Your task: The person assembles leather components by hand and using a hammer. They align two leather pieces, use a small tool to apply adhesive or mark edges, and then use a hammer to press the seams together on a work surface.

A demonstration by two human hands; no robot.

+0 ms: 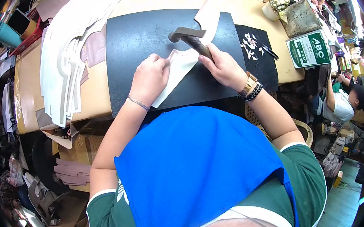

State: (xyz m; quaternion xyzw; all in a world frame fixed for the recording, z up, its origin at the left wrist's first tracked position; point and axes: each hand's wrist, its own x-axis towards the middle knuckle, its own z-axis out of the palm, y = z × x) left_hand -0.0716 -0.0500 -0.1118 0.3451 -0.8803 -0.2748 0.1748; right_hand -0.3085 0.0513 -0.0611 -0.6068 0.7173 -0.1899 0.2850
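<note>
My right hand (pixel 222 65) is closed round the dark handle of a hammer (pixel 189 35). Its metal head hovers over or rests near a white cut leather piece (pixel 182 67); which of these I cannot tell. My left hand (pixel 152 75) pinches the left edge of that piece, where a mauve strip shows along its top. The piece lies on a black board (pixel 143 34) and stretches up to the right, passing under the hammer and my right hand. Part of the piece is hidden by them.
White cut pieces (pixel 61 66) lie stacked at the left. Right of the board, a black mat (pixel 260 68) bears small white scraps (pixel 251 45) and a dark pointed tool (pixel 271 52). A green and white can (pixel 309 51) stands farther right. A co-worker (pixel 343 102) sits beyond.
</note>
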